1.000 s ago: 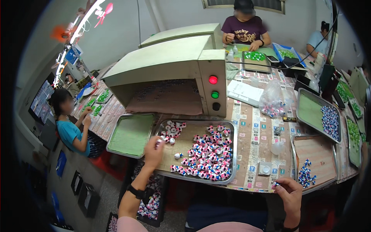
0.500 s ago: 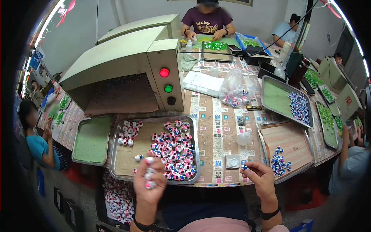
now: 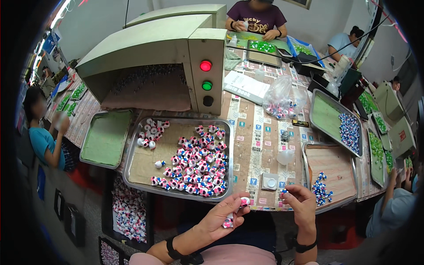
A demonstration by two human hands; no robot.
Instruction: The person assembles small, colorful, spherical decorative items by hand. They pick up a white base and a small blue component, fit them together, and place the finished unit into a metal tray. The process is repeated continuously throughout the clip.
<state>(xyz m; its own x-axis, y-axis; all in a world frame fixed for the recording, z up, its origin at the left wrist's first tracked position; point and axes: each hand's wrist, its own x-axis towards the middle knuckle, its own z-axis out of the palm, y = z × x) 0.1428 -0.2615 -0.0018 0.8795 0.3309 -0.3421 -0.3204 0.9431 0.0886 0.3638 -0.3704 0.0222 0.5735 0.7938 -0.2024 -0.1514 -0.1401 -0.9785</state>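
Note:
My left hand [image 3: 223, 214] is at the table's near edge, fingers closed around small pink, white and blue toy pieces [image 3: 244, 202], one pinched at the fingertips and another low in the palm. My right hand [image 3: 301, 201] is close beside it and pinches a tiny blue bead [image 3: 282, 191]. Just ahead lies a metal tray [image 3: 132, 170] with a heap of the same pink and white pieces [image 3: 197, 172]. A second tray [image 3: 335, 165] to the right holds a small pile of blue beads [image 3: 319, 189].
A beige machine [image 3: 168, 57] with a red and a green lamp stands behind the tray. A green-lined tray [image 3: 106, 138] lies left, a clear bag of pieces [image 3: 281, 100] mid-table. Other people sit at the far end, left and right. A bin of pieces [image 3: 128, 212] sits below.
My left hand has come back from the tray to the table edge with pieces in it. My right hand has moved in close to it. The view has tilted toward me.

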